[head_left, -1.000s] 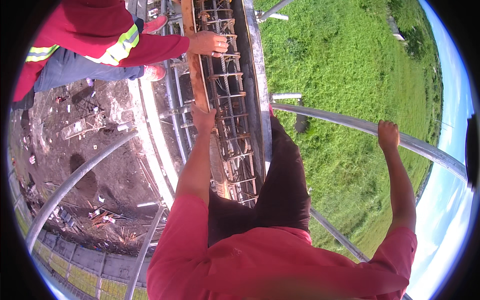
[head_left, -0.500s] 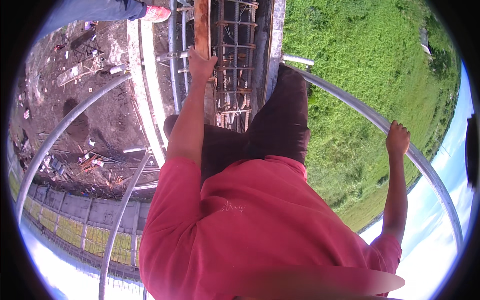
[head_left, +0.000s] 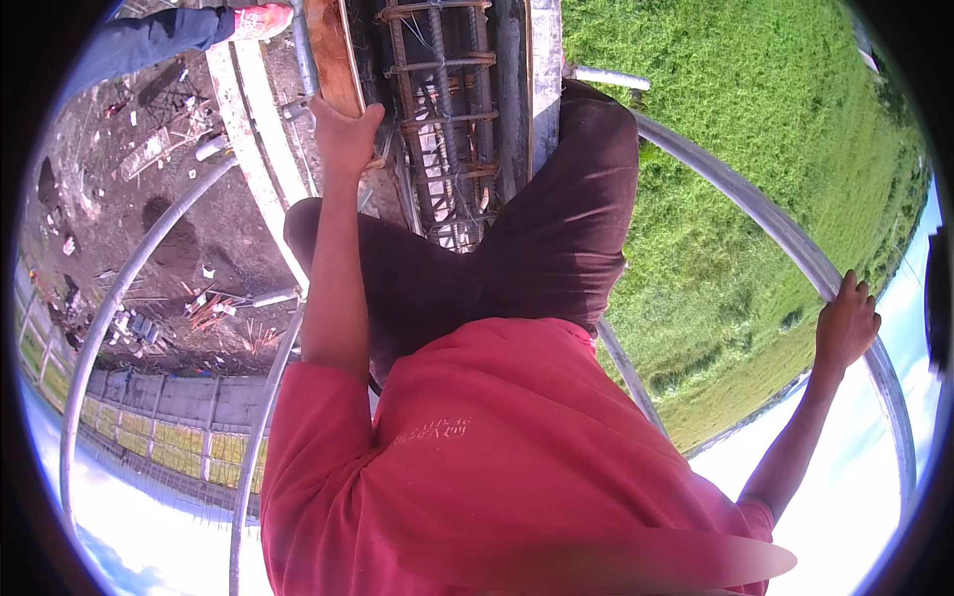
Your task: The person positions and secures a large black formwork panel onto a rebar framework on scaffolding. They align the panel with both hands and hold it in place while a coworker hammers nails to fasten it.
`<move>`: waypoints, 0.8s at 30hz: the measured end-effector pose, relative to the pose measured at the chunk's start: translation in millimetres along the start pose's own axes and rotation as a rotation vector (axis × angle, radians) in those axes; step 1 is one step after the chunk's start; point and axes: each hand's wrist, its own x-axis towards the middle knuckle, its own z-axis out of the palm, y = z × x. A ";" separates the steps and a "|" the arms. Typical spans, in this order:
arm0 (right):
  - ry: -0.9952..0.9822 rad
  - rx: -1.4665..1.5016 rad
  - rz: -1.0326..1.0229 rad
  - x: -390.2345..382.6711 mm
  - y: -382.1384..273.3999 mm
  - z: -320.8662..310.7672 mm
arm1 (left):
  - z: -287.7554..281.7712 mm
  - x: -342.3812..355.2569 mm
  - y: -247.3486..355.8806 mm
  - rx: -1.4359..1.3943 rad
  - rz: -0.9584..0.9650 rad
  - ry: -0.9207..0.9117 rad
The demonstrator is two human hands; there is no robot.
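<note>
Wooden plank (head_left: 333, 55) runs along the left of the rebar cage (head_left: 444, 99); a metal scaffold pipe (head_left: 770, 221) curves off to the cage's right. The left hand (head_left: 345, 134) clasps the plank, the right hand (head_left: 848, 323) curls round the pipe. Steadying seems the step; shifting the plank would call for firm bracing.

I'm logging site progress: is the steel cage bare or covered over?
Bare where visible: the steel cage shows open gaps between its bars, beside the board.
</note>
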 end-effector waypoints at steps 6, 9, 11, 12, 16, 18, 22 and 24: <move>-0.012 -0.108 0.029 2.1 -1.5 6.1 | -7.5 6.5 -11.8 0.016 0.005 -0.007; -0.011 -0.124 0.037 3.6 -1.6 6.9 | -19.8 7.3 -15.7 0.057 0.025 0.027; 0.016 -0.146 0.033 3.3 -1.0 6.8 | -23.3 8.8 -13.8 0.064 0.008 -0.004; -0.004 -0.126 0.041 2.9 -1.4 6.2 | -22.3 8.6 -12.3 0.068 0.004 -0.025; -0.136 -0.036 0.050 6.9 -12.7 -9.7 | -8.8 3.7 -8.1 0.048 0.048 -0.050; -0.174 0.145 -0.031 11.6 -33.9 -28.1 | -3.6 -1.5 -10.3 0.063 0.065 -0.054; 0.008 1.004 -0.503 43.2 -140.1 -84.5 | -4.8 -8.9 -17.2 0.004 0.099 0.029; 0.140 1.183 -0.648 57.7 -207.2 -123.1 | -4.0 -8.8 -18.4 0.011 0.041 0.039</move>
